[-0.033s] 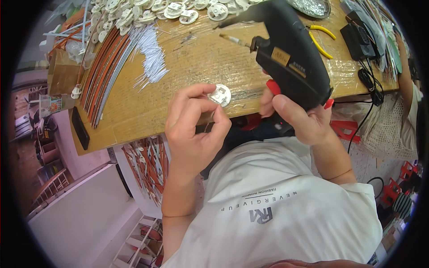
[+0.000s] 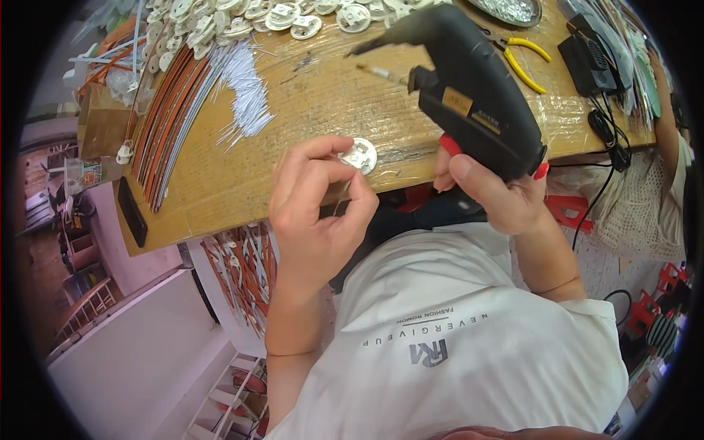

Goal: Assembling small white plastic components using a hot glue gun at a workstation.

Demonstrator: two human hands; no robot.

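Note:
My left hand (image 2: 315, 198) is closed, pinching a round white plastic disc (image 2: 361, 155) with small fittings on its face, at the table's near edge. A thin strand (image 2: 342, 199) shows between its thumb and fingers; its ends are hidden. Wrapped round the handle of a black soldering gun (image 2: 477, 95) is my right hand (image 2: 499, 191), a finger by the red trigger. The gun is raised over the table and its slim tip points left, apart from the disc.
Many white discs (image 2: 220, 26) are heaped at the far left. Brown and grey wires (image 2: 165, 125) and short white wires (image 2: 249, 92) lie left. Yellow-handled pliers (image 2: 528, 66), a foil-like dish (image 2: 513, 11) and a black power adapter (image 2: 587, 66) with cable are right. Another person's arm (image 2: 664, 110) shows far right.
The soldering gun has shifted slightly left, uncovering more of the pliers. The left hand and disc have moved only a touch left.

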